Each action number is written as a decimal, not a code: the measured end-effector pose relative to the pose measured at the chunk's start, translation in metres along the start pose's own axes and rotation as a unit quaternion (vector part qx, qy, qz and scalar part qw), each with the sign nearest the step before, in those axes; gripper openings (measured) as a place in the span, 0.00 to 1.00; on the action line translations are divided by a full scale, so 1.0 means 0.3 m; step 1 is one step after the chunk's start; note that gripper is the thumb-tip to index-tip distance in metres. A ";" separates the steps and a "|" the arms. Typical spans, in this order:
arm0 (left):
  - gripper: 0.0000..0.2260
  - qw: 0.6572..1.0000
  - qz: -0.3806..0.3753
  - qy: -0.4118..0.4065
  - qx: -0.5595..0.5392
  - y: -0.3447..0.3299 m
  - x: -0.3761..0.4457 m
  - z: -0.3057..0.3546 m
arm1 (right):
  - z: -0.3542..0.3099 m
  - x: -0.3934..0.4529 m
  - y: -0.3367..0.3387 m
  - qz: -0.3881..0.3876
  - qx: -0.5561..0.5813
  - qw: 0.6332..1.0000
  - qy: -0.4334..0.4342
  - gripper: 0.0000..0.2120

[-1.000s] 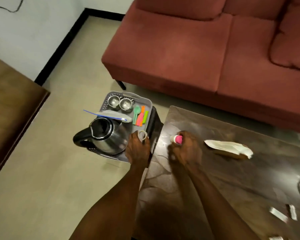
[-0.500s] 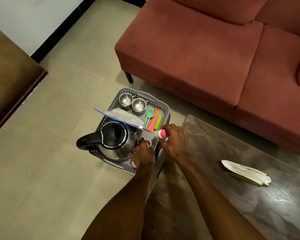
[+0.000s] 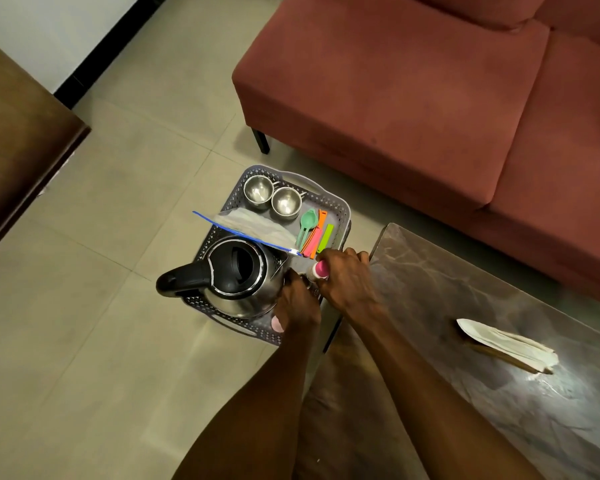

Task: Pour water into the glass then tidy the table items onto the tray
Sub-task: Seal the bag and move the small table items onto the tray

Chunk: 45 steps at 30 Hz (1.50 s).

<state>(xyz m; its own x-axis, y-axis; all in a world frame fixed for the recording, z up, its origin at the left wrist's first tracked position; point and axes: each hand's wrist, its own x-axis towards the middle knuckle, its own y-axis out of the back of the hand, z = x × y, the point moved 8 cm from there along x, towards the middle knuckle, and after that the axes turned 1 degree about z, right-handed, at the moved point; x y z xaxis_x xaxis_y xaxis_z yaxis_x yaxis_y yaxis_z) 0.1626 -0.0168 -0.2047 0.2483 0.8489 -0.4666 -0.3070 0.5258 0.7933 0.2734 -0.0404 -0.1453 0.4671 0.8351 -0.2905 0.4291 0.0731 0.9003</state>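
A grey perforated tray [image 3: 340, 210] sits on a low stand beside the dark table [image 3: 465, 292]. On the tray stand a steel kettle [image 3: 238, 276] with a black handle, two steel cups [image 3: 258, 191], several coloured plastic spoons [image 3: 311, 233] and a zip bag [image 3: 253, 226]. My left hand [image 3: 297, 308] rests on the tray's near right corner next to the kettle, with its fingers curled on a small glass [image 3: 304, 280] that it mostly hides. My right hand [image 3: 347, 283] holds a small pink and white bottle [image 3: 319, 270] over the tray's right edge, just beside the glass.
A white folded fan with a wooden handle [image 3: 506, 344] lies on the table to the right. A red sofa [image 3: 413, 98] stands behind the tray and table. A brown wooden piece of furniture [image 3: 18, 140] is at the left across tiled floor.
My right hand has carried the pink bottle from the table's left end over to the tray. My left hand has lowered the small glass onto the tray beside the kettle.
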 end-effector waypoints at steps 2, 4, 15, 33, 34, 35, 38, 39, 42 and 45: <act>0.21 1.000 -0.006 -0.014 -0.006 0.005 -0.017 -0.015 | -0.015 0.002 -0.008 -0.004 -0.009 1.000 0.005 0.14; 0.21 0.999 0.000 -0.036 -0.021 0.019 -0.044 -0.029 | -0.022 0.001 -0.017 -0.009 -0.017 1.000 0.006 0.14; 0.16 0.989 0.067 -0.082 -0.103 0.119 -0.178 -0.141 | -0.083 -0.001 -0.078 -0.018 -0.074 0.996 0.037 0.15; 0.17 0.996 0.023 -0.053 -0.072 0.115 -0.215 -0.126 | -0.080 -0.035 -0.068 -0.029 -0.094 0.993 0.062 0.22; 0.17 0.996 0.020 -0.056 -0.067 0.114 -0.219 -0.116 | -0.080 -0.039 -0.063 -0.028 -0.090 0.993 0.065 0.19; 0.17 0.996 0.020 -0.061 -0.063 0.113 -0.225 -0.108 | -0.080 -0.041 -0.061 -0.027 -0.090 0.993 0.069 0.16; 0.18 0.995 0.021 -0.072 -0.059 0.109 -0.241 -0.092 | -0.071 -0.045 -0.044 -0.002 -0.068 0.995 0.070 0.15; 0.18 0.996 0.020 -0.072 -0.056 0.107 -0.247 -0.089 | -0.067 -0.045 -0.031 0.013 -0.059 0.996 0.065 0.16; 0.18 0.997 0.018 -0.065 -0.042 0.101 -0.252 -0.088 | -0.067 -0.027 -0.005 0.038 -0.074 0.994 0.070 0.19; 0.18 0.997 0.020 -0.068 -0.030 0.098 -0.242 -0.086 | -0.066 0.003 -0.009 0.030 -0.103 0.992 0.069 0.19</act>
<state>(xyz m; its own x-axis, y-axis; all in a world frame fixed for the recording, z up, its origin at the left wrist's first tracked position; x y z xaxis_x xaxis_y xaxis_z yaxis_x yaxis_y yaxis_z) 0.1119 -0.0615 -0.1576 0.3560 0.8560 -0.3748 -0.3718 0.4977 0.7836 0.2573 -0.0292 -0.1415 0.3705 0.9068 -0.2010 0.2298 0.1201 0.9658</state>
